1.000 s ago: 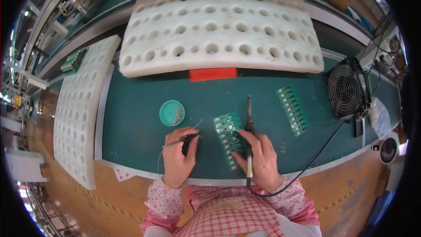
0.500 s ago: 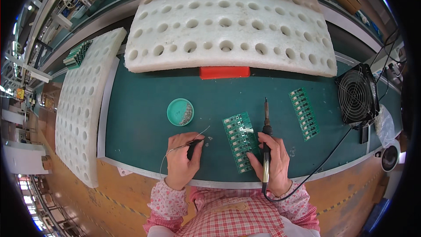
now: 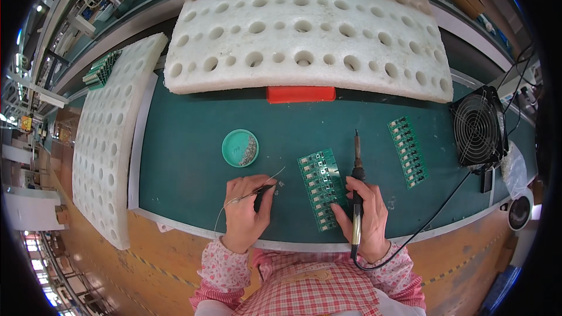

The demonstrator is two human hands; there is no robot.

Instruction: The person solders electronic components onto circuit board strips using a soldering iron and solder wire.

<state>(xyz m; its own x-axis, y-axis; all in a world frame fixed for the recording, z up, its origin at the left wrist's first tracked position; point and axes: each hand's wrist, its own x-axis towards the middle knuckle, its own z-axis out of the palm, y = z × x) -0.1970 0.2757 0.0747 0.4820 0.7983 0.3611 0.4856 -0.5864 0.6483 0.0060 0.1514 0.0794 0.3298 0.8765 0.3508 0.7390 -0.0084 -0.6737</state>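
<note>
My left hand (image 3: 243, 219) is closed around a thin strand of solder wire (image 3: 278, 173), whose tip sticks out toward the board. A small black object (image 3: 261, 196), possibly tweezers, is pinched in the same hand, mostly hidden. In my right hand (image 3: 373, 219) is a soldering iron (image 3: 358, 171) with its tip pointing away from me. The right thumb touches the edge of a green circuit board panel (image 3: 319, 186) lying flat between my hands. Beyond my left hand sits a round teal dish (image 3: 235, 147) with small silvery parts in it.
A second green board strip (image 3: 408, 153) lies to the right, near a black fan (image 3: 475, 126). A large white foam block (image 3: 316, 44) with holes spans the far side, above a red bin (image 3: 301, 95). Another foam panel (image 3: 105, 158) stands left. The iron's cord (image 3: 427, 222) trails right.
My left hand has shifted slightly to the right, and the wire tip is a little closer to the board. The right hand with the soldering iron has hardly moved.
</note>
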